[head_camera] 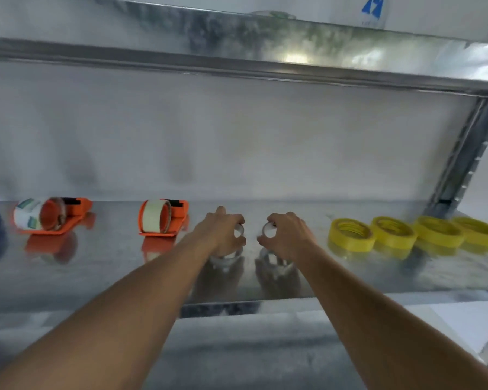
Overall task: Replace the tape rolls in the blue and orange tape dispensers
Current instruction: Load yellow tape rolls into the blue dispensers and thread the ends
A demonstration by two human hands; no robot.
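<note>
My left hand (223, 230) and right hand (286, 235) each clasp a small white tape core (268, 230) on the shiny metal shelf (378, 274), the nearer orange plastic tape dispenser (164, 218) lying just left of my left hand.

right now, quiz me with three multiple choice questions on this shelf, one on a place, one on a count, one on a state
1. Where do the yellow tape rolls lie on the metal shelf?
A. at its right end
B. between the orange dispensers
C. at its left end

2. How many yellow rolls are there?
A. two
B. four
C. six

3. What are the hands doing?
A. resting flat
B. pulling an orange dispenser
C. each gripping a small pale roll

Answers:
1 A, they lie in a row right of the right hand.
2 B, four lie side by side.
3 C, the left hand and the right hand are each curled around a pale ring, apart from the orange dispensers.
</note>
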